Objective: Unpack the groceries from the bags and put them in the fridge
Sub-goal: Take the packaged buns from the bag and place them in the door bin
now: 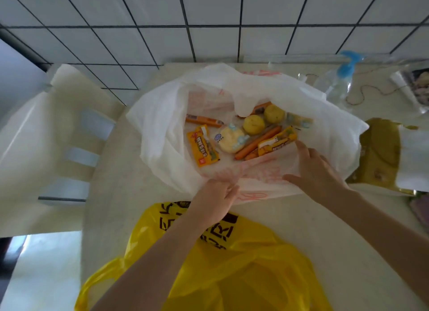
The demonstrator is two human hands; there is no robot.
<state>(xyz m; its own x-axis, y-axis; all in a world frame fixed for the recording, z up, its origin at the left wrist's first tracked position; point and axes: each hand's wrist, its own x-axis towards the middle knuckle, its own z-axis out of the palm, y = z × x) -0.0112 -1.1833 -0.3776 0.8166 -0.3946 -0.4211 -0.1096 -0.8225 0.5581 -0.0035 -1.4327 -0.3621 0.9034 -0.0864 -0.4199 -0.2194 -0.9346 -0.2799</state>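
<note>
At nine o'clock stands a pale chair [46,134], drawn up to the tabletop [111,171]. Just right of it the white bag [160,115] lies spread wide at the centre of the scene, and nothing seems to have left it yet: I judge the unpacking barely begun, with every item waiting for the fridge (which is not clearly in view).

Inside the bag, from its nine o'clock side: an orange snack packet [203,146], a thin orange stick [204,120] at eleven o'clock, a wrapped pale bun [231,139] in the middle, two round yellow fruits [254,124] at one o'clock, long sausages [257,142] and a second orange packet [277,142] at three o'clock.

The left hand [213,201], at the bag's six o'clock rim, has its fingers [229,190] curled, pinching the plastic edge. The right hand [318,171], at four o'clock, lies on the bag's rim with fingers straight and slightly spread, holding the mouth wide.

At six o'clock of the scene the yellow bag [243,264] sits untouched, its contents hidden. At three o'clock lies a gold pouch [380,153]; at one o'clock, a clear bag with a blue clip [348,64].
</note>
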